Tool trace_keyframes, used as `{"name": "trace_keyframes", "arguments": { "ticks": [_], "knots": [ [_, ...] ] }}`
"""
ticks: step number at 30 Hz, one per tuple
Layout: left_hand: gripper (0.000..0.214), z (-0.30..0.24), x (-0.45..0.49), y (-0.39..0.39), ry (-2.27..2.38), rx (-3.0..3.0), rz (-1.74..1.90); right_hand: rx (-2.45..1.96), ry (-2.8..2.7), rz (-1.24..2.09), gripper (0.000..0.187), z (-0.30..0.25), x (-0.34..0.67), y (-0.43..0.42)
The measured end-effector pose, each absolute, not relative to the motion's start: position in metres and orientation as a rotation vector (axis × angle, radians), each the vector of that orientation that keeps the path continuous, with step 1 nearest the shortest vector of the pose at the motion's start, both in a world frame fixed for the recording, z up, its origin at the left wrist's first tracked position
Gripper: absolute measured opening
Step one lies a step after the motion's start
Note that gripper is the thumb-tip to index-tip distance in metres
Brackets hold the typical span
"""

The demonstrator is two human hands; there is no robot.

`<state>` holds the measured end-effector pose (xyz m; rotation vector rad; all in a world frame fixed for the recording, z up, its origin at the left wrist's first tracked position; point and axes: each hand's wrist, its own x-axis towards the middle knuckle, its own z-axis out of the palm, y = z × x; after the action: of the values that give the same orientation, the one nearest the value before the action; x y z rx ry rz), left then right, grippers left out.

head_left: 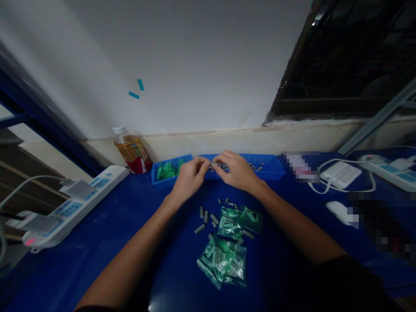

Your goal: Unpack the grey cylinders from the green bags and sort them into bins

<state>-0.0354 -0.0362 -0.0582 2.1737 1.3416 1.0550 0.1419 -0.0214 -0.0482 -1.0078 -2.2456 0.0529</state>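
Observation:
Above the front edge of the blue trays, my left hand (191, 173) and my right hand (236, 171) meet fingertip to fingertip, both closed in a pinch. Between the fingertips shows a small grey metal piece (212, 165), too blurred to name. Behind my right hand, a long blue tray (273, 167) holds loose screws (256, 167). Green plastic bags (167, 170) fill a smaller blue tray (162, 185) beside my left hand. On the table below lie several metal cylinders (206, 216), short screws (227, 201) and filled green bags (224, 260) with metal parts inside.
A drink bottle (133, 151) stands against the wall at the back left. Power strips lie at the left (76, 206) and far right (396, 169). A white charger (341, 174) with cables and a white mouse (338, 212) rest on the blue table (130, 225) at right.

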Motion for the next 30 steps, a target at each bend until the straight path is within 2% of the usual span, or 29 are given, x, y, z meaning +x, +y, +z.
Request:
{"name": "trace_keyframes", "arguments": {
  "ticks": [5, 7, 10, 14, 17, 21, 30],
  "knots": [
    [0.042, -0.071, -0.023, -0.049, 1.402, 2.465, 0.37, -1.445, -2.42, 0.1, 0.021, -0.054, 0.148, 0.027],
    [0.046, -0.068, -0.021, -0.058, 1.345, 2.599, 0.305, -1.5, -2.491, 0.141, 0.019, -0.06, 0.143, 0.042],
    [0.035, -0.061, -0.019, -0.069, 1.268, 2.701, 0.26, -1.519, -2.574, 0.197, 0.02, -0.07, 0.132, 0.056],
    [0.023, -0.068, -0.016, -0.073, 1.239, 2.74, -0.007, -1.535, -2.653, 0.255, 0.02, -0.076, 0.121, 0.062],
    [0.018, -0.079, -0.014, -0.071, 1.228, 2.732, -0.03, -1.513, -2.689, 0.3, 0.017, -0.076, 0.123, 0.062],
    [0.013, -0.084, -0.015, -0.067, 1.171, 2.734, 0.02, -1.459, -2.715, 0.378, 0.023, -0.073, 0.13, 0.061],
    [0.025, -0.087, -0.021, -0.057, 1.115, 2.633, 0.148, -1.402, -2.702, 0.52, 0.024, -0.067, 0.137, 0.055]
  ]
}}
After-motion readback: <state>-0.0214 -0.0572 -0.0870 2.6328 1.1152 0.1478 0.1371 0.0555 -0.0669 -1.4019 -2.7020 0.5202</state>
